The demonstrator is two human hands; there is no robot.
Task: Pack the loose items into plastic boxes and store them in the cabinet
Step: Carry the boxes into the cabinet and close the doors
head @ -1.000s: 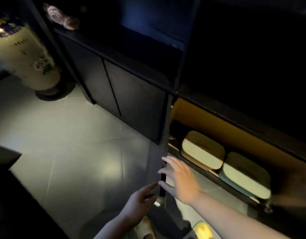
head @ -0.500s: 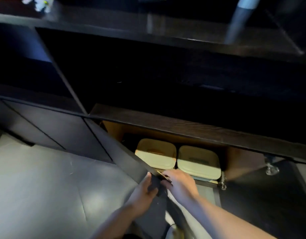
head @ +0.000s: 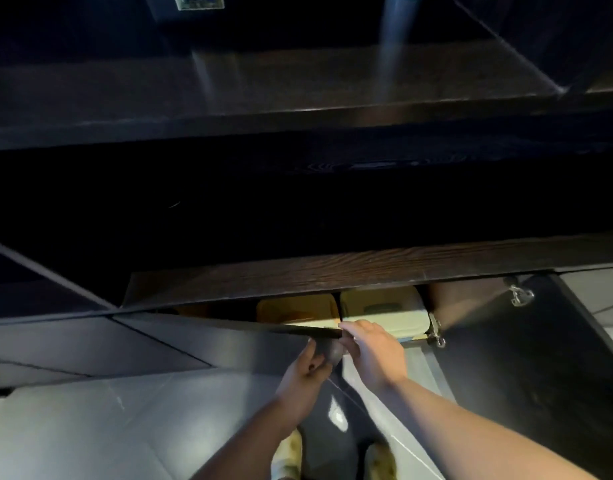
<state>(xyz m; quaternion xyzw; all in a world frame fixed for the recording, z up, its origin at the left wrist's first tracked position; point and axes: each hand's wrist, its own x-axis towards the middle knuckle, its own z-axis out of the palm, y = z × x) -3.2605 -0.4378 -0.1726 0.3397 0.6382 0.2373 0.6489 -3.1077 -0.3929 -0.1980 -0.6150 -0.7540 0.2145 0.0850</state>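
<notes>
Both hands meet at the free edge of the dark cabinet door point(head: 229, 344): the left hand point(head: 307, 370) pinches it from below, and the right hand point(head: 374, 355) curls its fingers over the corner. Behind it, two cream-lidded plastic boxes point(head: 384, 315) sit side by side inside the cabinet point(head: 332, 271).

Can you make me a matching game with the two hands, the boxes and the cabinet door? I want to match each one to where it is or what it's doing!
Things:
1. left hand
2. right hand
3. plastic boxes
4. left cabinet door

Places or states:
A. side by side inside the cabinet
B. partly open, its free edge between the two hands
C. holds the door edge from the left side
D. rests on the door's top corner, in front of the boxes

Pairs: 1-C, 2-D, 3-A, 4-B
</notes>
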